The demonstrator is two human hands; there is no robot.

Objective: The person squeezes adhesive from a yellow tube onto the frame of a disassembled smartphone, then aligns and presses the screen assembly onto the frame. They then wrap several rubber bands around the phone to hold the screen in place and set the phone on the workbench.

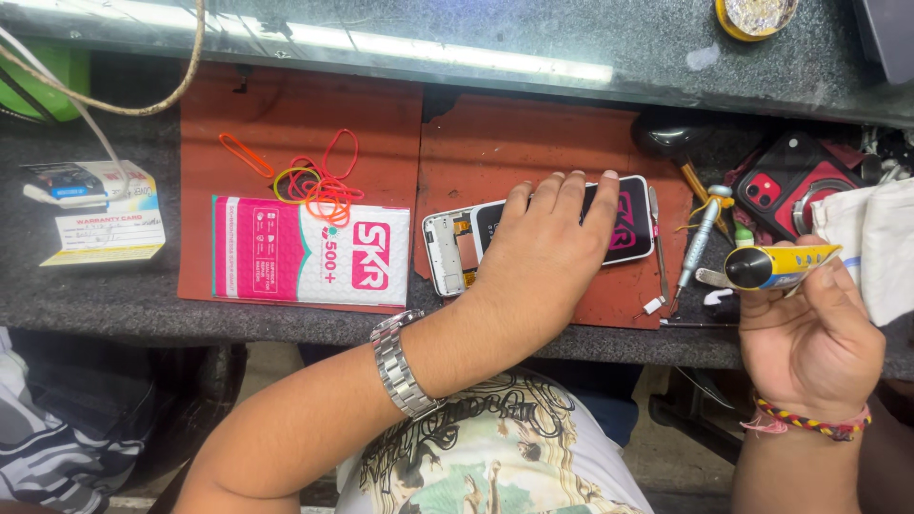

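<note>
in the head view, a flat pink and white padded package point(310, 264) lies at centre left on the red rubber mat point(286, 105). a small white card box point(95, 214) sits at far left. the left hand point(547, 252), fingers spread flat, covers the opened black smartphone point(624, 224) at centre, hiding most of it. the right hand point(809, 338), lower right, grips a yellow tube point(781, 266); a white cloth point(871, 243) is cut off at the edge.
</note>
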